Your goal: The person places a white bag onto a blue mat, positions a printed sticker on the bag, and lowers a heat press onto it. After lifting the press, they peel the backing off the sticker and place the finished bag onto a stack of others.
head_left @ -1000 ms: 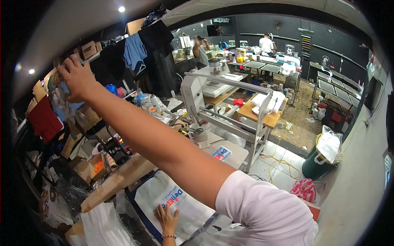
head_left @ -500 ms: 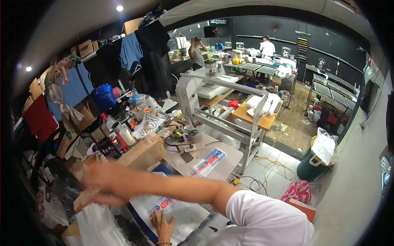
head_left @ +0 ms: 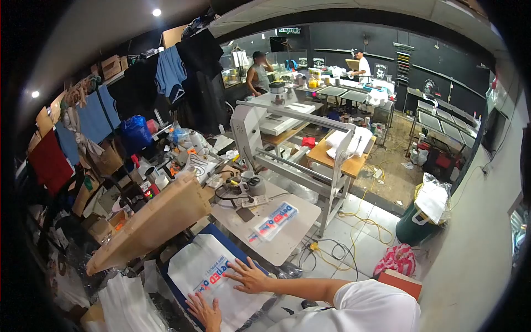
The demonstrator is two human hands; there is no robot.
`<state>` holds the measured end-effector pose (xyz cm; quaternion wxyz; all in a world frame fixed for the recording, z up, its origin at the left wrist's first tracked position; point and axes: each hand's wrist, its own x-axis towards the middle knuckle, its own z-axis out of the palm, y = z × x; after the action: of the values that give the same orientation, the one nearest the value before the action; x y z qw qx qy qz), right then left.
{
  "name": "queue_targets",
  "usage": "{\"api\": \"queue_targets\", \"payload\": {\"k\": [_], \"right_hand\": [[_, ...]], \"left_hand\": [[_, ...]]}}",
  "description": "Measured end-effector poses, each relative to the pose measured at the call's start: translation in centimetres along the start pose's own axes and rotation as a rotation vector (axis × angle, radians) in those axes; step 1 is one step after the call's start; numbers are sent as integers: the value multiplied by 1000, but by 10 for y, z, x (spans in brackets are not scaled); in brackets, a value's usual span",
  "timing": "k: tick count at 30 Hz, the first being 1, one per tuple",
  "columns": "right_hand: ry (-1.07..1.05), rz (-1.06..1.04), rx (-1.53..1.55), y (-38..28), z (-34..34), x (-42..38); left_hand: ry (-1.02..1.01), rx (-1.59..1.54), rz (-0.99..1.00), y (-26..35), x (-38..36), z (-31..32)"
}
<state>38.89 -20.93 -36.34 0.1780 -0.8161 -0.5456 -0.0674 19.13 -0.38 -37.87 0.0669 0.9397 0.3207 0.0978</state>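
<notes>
A white sheet (head_left: 191, 260) with blue and red lettering lies flat on a dark blue pad (head_left: 212, 229). My right hand (head_left: 249, 276) rests on the sheet's right part, over the printed lettering, fingers spread. Against the lower edge of the print lies my left hand (head_left: 204, 311), its fingers also apart. Neither hand grips anything. A large tan panel (head_left: 152, 224) stands tilted just beyond and to the left of the sheet.
A small table (head_left: 235, 213) beyond the pad bears a printed strip (head_left: 276, 221), a grey cup and a power strip. White plastic (head_left: 130, 301) is heaped at lower left. Cables (head_left: 343, 252) run over the floor. A large metal-framed machine (head_left: 287, 149) stands ahead; two people are farther back.
My right hand has come back from the far left and now lies on the sheet. More of the tan panel shows. My left hand has shifted slightly left and down.
</notes>
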Motion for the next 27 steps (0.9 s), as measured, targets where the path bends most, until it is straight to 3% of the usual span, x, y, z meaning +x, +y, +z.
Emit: {"api": "queue_targets", "payload": {"k": [5, 7, 11, 14, 16, 19, 22, 24, 27], "right_hand": [[9, 0, 7, 4, 13, 1], [-64, 10, -21, 10, 8, 6], [21, 47, 75, 19, -11, 6], [88, 99, 162, 23, 1, -8], [59, 108, 208, 24, -5, -14], [34, 132, 273, 19, -14, -13], [28, 156, 328, 24, -16, -12], [-23, 104, 318, 18, 3, -20], [54, 113, 248, 30, -7, -15]], "left_hand": [[19, 30, 1, -2, -1, 4], [101, -63, 62, -8, -2, 7], [347, -83, 158, -8, -3, 3], [187, -63, 39, -2, -11, -21], [235, -147, 12, -10, -14, -25], [361, -160, -3, -36, -9, -26], [627, -244, -50, -75, 8, -37], [548, -128, -126, -97, 15, -51], [269, -141, -268, -171, 50, -13]]}}
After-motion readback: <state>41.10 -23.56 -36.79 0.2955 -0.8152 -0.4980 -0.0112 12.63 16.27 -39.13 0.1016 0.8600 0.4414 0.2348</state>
